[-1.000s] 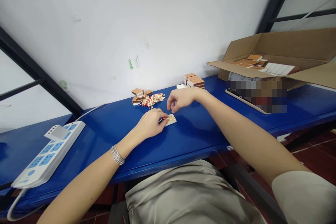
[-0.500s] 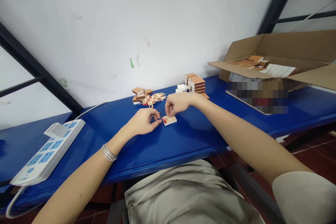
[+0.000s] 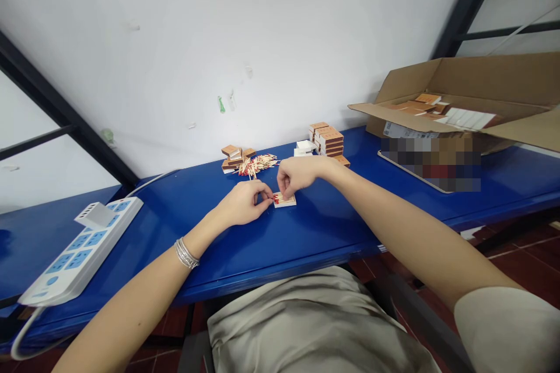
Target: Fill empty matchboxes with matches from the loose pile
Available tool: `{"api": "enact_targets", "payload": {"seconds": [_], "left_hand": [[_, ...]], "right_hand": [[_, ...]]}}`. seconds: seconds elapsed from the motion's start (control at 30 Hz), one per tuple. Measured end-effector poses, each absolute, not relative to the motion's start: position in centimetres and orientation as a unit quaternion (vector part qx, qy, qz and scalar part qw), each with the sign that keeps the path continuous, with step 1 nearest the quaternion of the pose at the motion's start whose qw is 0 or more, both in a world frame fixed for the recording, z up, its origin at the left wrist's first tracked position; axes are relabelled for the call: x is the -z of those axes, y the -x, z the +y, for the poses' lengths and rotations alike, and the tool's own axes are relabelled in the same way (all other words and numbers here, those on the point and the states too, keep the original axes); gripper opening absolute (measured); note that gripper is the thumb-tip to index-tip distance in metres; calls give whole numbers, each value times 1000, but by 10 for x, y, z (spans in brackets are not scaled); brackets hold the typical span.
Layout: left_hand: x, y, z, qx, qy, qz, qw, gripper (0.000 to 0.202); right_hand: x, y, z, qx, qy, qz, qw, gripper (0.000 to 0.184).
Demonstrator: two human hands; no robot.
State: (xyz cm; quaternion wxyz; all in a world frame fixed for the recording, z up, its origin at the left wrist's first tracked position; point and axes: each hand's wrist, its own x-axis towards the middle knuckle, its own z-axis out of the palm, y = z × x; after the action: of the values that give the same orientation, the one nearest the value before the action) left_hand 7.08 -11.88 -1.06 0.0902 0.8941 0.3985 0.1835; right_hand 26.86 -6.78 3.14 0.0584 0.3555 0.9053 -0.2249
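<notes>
You log the surface [image 3: 332, 233] as glossy blue paint, the matchsticks [image 3: 258, 165] as matt bare wood with red tips, the matchbox [image 3: 285, 201] as smooth paper card, the carton [image 3: 455, 78] as matt brown cardboard, the power strip [image 3: 81, 250] as glossy white plastic, and the bracelet [image 3: 186, 253] as shiny metal.

Left hand [image 3: 242, 204] pinches a red-tipped match [image 3: 275, 197] at a matchbox [image 3: 286, 201] under the right hand [image 3: 300, 176].
</notes>
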Motion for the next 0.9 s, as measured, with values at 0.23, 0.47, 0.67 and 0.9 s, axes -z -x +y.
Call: {"api": "enact_targets", "payload": {"seconds": [0.23,0.47,0.67,0.9], "left_hand": [[10,-51,-103,-168,-880,442,32,32],[16,-52,-100,-149,-878,455,27,46],[14,-53,-100,-144,-879,454,33,22],[11,-51,-103,-119,-851,511,18,22]], "right_hand": [[-30,-272,-64,199,-371,907,31,64],[-28,-266,-68,245,-350,898,104,73],[-26,-263,-71,273,-298,914,33,63],[-9,-260,-55,198,-370,904,-79,38]]}}
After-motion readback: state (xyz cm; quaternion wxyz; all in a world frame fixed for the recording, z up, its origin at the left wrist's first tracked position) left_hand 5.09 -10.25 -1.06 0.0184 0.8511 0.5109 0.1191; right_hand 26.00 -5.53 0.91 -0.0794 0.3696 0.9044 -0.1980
